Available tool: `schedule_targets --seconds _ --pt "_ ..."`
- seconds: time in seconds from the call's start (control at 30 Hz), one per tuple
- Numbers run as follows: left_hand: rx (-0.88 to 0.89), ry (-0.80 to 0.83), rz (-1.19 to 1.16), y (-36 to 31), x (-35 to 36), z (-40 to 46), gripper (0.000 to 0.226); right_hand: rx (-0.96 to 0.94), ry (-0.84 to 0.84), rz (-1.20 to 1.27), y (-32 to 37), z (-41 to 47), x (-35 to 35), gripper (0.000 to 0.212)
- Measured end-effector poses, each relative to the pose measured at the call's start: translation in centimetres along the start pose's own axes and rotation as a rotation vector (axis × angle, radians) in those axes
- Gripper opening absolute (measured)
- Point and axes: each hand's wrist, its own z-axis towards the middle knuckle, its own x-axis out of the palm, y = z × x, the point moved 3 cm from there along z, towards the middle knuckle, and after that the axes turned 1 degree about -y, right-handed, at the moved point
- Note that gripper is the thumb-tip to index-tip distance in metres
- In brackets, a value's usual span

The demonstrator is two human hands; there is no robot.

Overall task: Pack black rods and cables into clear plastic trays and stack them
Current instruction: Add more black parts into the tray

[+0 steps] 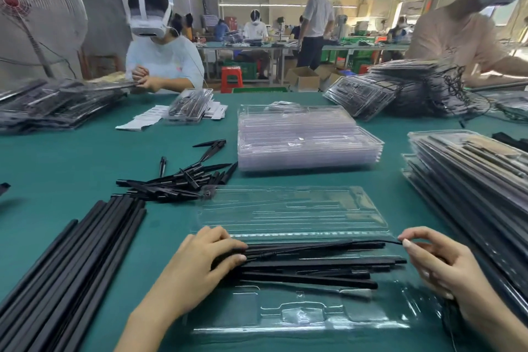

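An open clear plastic tray lies on the green table in front of me, its lid half folded flat away from me. Several black rods lie lengthwise in the near half. A thin black cable runs along their far side. My left hand presses on the left ends of the rods and the cable. My right hand pinches the cable's right end between thumb and forefinger at the tray's right edge.
Loose long black rods lie at my left, with a heap of short pointed black pieces behind them. A stack of empty clear trays stands at centre. Packed trays pile up at right. Other workers sit across the table.
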Motion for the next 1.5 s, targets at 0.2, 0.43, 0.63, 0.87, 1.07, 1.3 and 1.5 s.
schedule_targets --seconds 0.2,0.43,0.63,0.87,1.07,1.3,1.5 --pt "0.063 0.112 0.072 -0.2 0.8 0.2 0.046 0.016 0.121 -0.039 -0.8 -0.4 -0.4 0.023" --pt "0.053 0.112 0.163 -0.3 0.6 0.3 0.040 0.018 0.077 0.018 -0.5 -0.8 -0.3 0.019" --pt "-0.056 0.063 0.098 -0.9 0.8 0.3 0.030 -0.093 -0.046 -0.136 1.3 -1.0 0.4 0.018" --pt "-0.129 0.104 0.266 -1.5 1.0 -0.2 0.038 -0.069 -0.031 -0.349 1.2 -0.6 1.1 0.009" --pt "-0.175 0.118 0.317 -2.6 0.8 0.0 0.040 -0.005 0.084 -0.253 1.0 -0.9 1.0 0.012" --pt "-0.160 0.104 0.235 -2.1 0.9 0.0 0.038 0.014 0.069 -0.224 0.2 -0.6 1.1 0.009" --pt "-0.063 0.107 0.253 -3.8 3.6 0.3 0.047 0.033 0.052 -0.197 0.0 -0.6 0.9 0.010"
